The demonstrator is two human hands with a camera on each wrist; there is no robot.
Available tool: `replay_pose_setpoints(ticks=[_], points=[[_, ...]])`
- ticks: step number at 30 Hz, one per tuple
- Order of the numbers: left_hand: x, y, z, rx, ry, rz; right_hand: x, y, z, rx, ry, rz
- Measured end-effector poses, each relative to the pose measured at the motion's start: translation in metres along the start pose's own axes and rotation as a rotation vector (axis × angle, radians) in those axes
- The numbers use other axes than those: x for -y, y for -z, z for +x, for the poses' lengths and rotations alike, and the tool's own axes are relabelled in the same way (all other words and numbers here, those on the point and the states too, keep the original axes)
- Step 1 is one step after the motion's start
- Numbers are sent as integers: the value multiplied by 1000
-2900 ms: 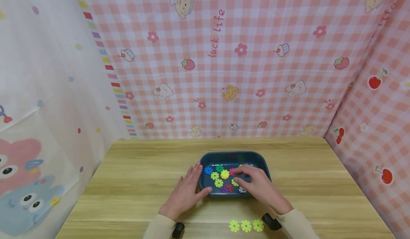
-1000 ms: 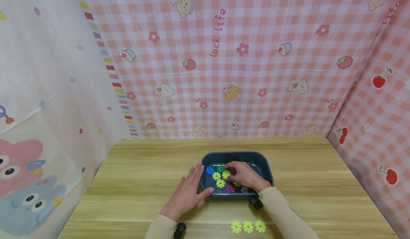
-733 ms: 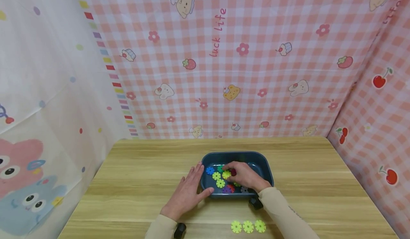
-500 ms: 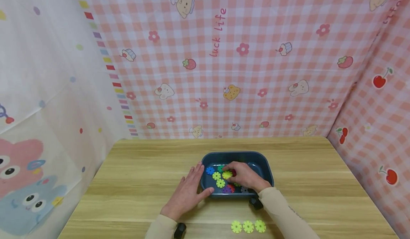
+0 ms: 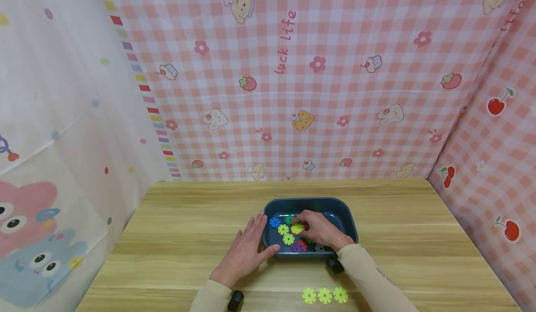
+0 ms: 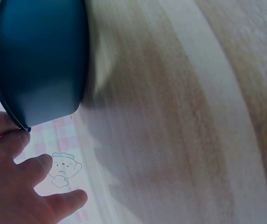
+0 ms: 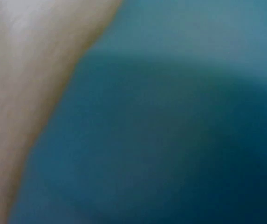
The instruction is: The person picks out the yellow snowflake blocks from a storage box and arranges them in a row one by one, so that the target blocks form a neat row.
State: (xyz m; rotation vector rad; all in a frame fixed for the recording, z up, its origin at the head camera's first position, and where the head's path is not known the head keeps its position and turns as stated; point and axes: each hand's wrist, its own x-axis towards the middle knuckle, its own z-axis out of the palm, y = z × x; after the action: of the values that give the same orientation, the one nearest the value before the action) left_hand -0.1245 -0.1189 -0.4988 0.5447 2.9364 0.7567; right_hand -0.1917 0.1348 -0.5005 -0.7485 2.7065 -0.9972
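Note:
A dark blue tray (image 5: 310, 255) stands on the table with several small notched plastic snowflake discs inside. My right hand (image 5: 320, 230) reaches into it, thumb and index finger pinching a yellow snowflake disc (image 5: 298, 229). Behind it a dark red disc (image 5: 307, 226) is partly covered by the fingers. Around them lie a blue disc (image 5: 275, 222), a green disc (image 5: 289, 220) and a purple disc (image 5: 296, 246). My left hand (image 5: 242, 251) rests with extended fingers along the tray's left rim, its thumb at the near left corner. Left wrist view: fingertips touch the rim (image 6: 25, 127).
Three yellow-green discs (image 5: 324, 295) lie in a row on the wooden table (image 5: 188, 228), in front of the tray. Checked pink cloth (image 5: 268, 154) hangs at the back and right, a white printed cloth (image 5: 83, 140) at the left. The right wrist view is mostly blurred blue.
My right hand has moved further left and into the tray, from over its right side to the yellow disc, which has shifted slightly right between the fingers. My left hand stays at the rim.

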Motion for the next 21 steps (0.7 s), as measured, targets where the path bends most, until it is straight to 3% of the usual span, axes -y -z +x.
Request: replay_pose_setpoints(ticks=[21], points=[[-1, -1, 0, 3, 5, -2, 6, 15, -12, -69, -12, 15]])
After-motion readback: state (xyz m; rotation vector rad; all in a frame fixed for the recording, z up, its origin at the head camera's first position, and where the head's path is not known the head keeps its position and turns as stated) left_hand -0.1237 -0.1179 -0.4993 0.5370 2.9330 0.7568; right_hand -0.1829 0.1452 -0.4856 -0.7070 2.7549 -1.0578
